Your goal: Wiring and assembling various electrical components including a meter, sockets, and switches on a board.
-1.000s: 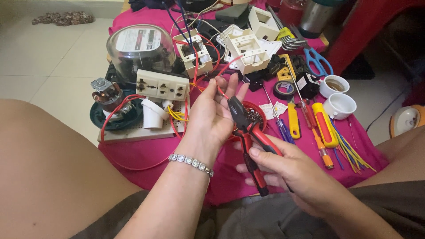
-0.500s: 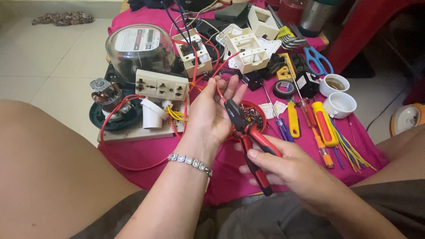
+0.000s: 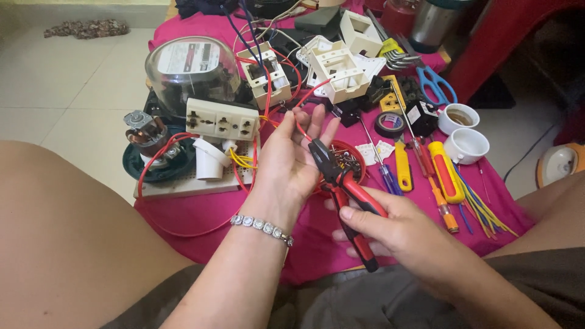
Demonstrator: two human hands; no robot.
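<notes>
Red wire pinched, pliers at the ready

The left hand [image 3: 291,159], palm up, pinches a thin red wire [image 3: 300,127] between its fingertips; the right hand [image 3: 390,228] is wrapped around the red handles of the pliers [image 3: 341,189], whose dark nose touches the wire. Beyond them a small red bowl [image 3: 354,159] of screws, screwdrivers [image 3: 420,164] and a white socket strip [image 3: 220,119] lie on the pink cloth [image 3: 317,237].

Pink-clothed table [image 3: 201,30] under scattered tools [image 3: 448,176]
</notes>
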